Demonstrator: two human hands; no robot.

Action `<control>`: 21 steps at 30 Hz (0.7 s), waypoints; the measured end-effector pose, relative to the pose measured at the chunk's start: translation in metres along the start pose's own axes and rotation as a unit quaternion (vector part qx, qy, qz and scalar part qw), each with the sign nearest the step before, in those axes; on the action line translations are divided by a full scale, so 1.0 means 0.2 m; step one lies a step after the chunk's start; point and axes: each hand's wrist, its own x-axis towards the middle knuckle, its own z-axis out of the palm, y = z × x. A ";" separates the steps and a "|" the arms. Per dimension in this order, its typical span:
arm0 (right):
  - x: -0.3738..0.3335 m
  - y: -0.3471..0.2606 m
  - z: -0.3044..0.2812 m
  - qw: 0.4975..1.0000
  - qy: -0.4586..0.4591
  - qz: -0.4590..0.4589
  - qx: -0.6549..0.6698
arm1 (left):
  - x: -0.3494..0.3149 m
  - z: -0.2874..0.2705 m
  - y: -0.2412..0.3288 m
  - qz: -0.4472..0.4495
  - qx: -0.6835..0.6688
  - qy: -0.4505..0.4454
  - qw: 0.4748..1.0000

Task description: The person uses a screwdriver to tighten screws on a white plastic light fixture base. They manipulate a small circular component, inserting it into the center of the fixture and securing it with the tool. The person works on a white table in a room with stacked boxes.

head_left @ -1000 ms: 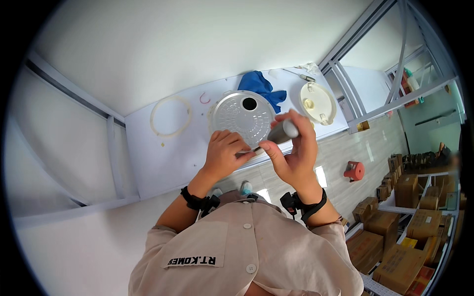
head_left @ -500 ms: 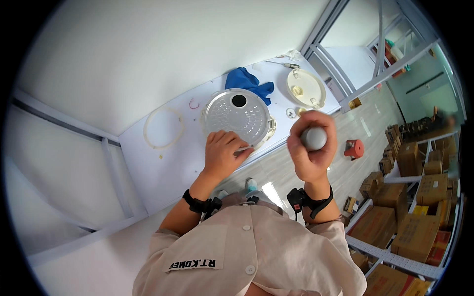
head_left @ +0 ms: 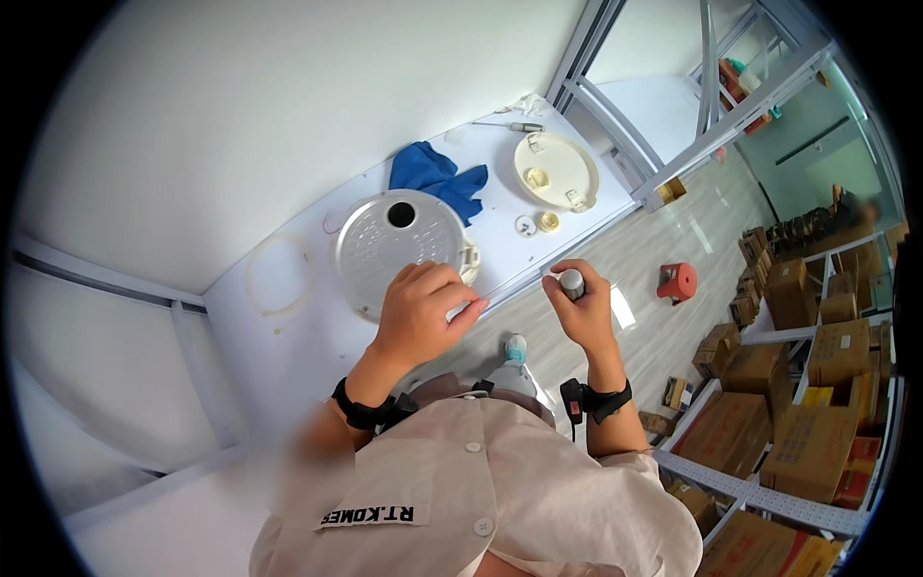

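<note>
My right hand [head_left: 585, 306] is closed around a grey cylindrical handle [head_left: 571, 283], held up off the front edge of the table; only its rounded end shows. My left hand [head_left: 423, 313] is over the near rim of a round silver metal plate [head_left: 385, 245] with a black round spot. Its fingers are curled and the thumb lies close to the index finger; anything between them is too small to make out. The plate sits on a cream housing with a clip [head_left: 470, 262] on its right side.
Behind the plate lies a blue cloth [head_left: 423, 168]. To the right are a round cream cover [head_left: 567, 168], two small dishes [head_left: 525, 226] and a screwdriver [head_left: 526, 127]. A pale ring [head_left: 252, 279] lies left. Beyond the white table [head_left: 236, 337] stand a red stool [head_left: 679, 281] and shelved cartons [head_left: 812, 423].
My right hand has dropped lower and toward the left with the grey handle. My left hand has come off the plate's rim slightly. The view has shifted, so the table appears farther left.
</note>
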 end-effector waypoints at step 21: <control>0.79 1.19 -0.66 0.986 -0.147 0.074 -0.012 | 0.41 1.39 -0.18 -0.332 0.198 -0.090 0.918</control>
